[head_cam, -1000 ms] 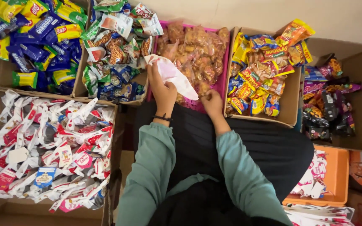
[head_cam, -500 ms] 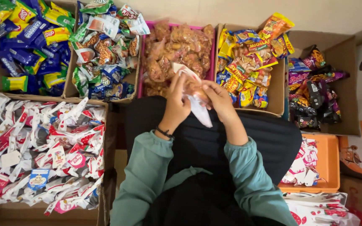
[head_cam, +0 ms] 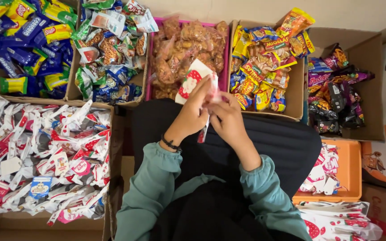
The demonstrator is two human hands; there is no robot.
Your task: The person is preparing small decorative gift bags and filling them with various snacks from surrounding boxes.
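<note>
Since the earlier frame, the small white bag (head_cam: 192, 80) with a strawberry print has been raised from the lap to just in front of the pink tray (head_cam: 227, 58). It is pinched at its right edge by the fingers of the left hand (head_cam: 194, 114), while the fingers of the right hand (head_cam: 226, 118) are closed on the same edge from the other side. With so narrow a grip, the bag could be torn or dropped onto the dark lap. The pink tray is filled with clear packets of brown snacks. A cardboard box (head_cam: 296, 96) to its right is packed with yellow and red packets. A large box (head_cam: 112, 147) on the left is heaped with white and red bags, and more are held in an orange tray (head_cam: 351, 174).
</note>
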